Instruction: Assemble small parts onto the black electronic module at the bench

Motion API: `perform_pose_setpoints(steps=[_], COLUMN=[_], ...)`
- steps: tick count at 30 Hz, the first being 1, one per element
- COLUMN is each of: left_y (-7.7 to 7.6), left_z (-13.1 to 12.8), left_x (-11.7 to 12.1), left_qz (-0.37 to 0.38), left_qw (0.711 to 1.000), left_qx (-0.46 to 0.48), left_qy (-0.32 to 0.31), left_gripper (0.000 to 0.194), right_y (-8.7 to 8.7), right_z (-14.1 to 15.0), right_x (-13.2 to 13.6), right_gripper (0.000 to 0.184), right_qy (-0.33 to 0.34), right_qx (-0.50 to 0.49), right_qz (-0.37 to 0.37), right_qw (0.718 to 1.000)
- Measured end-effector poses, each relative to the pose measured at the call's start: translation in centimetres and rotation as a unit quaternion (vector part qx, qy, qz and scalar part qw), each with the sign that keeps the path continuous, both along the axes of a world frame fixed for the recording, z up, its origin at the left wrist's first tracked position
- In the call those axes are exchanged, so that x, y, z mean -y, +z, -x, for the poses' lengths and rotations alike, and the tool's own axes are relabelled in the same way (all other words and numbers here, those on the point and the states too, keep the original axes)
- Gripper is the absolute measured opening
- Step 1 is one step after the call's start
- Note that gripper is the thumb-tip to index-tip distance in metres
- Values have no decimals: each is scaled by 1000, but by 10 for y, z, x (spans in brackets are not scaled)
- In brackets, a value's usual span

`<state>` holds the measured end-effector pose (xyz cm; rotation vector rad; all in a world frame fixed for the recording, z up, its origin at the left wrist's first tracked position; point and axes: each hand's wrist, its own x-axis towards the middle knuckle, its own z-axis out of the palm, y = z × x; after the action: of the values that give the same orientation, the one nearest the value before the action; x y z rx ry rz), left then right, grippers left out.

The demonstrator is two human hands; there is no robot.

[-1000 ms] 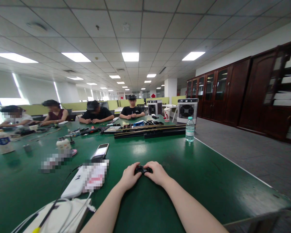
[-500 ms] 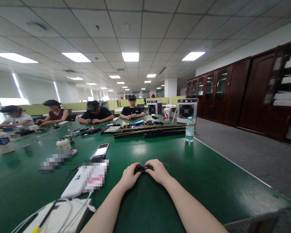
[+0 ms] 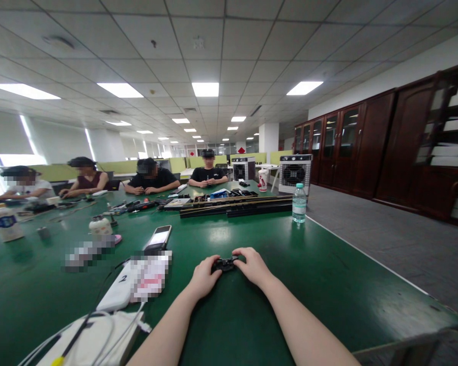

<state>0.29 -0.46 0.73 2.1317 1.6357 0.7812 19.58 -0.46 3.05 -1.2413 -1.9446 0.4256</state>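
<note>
A small dark part point(image 3: 225, 264), black with an uneven outline, is between my two hands just above or on the green tabletop; its exact kind is too small to make out. My left hand point(image 3: 205, 276) grips its left end, thumb on the near side and fingers behind. At the right end, my right hand point(image 3: 255, 267) pinches the part's edge between thumb and forefinger. More of the part's middle shows between the fingertips, while its ends are covered.
On the green table point(image 3: 328, 284) a water bottle point(image 3: 298, 204) stands to the right. Long black rails point(image 3: 236, 206) lie beyond my hands. A phone point(image 3: 161, 235), a white power bank point(image 3: 116, 288) and cables are on the left. Several people sit across the table.
My right hand has shifted slightly right and up, its fingertips nearer the part's right edge, uncovering more of it. My left hand has barely moved.
</note>
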Motion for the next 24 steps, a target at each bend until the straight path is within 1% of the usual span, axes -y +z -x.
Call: perform_pose_setpoints(steps=[6,13,24], left_y=[0,0,2], left_z=[0,1,0], left_x=[0,0,2], left_qz=[8,6,7], left_qw=[1000,1000,1000], left_qx=[-3,-4,-9], left_qy=[-1,0,2], left_gripper=[46,47,46], right_y=[-3,-1,0], right_z=[-4,-7,-8], right_x=[-6,-7,-9], right_gripper=[25,26,27], right_qy=[-24,-40,-60], right_qx=[-21,-29,-45], right_qz=[-7,-25,-47], right_qw=[999,998,996])
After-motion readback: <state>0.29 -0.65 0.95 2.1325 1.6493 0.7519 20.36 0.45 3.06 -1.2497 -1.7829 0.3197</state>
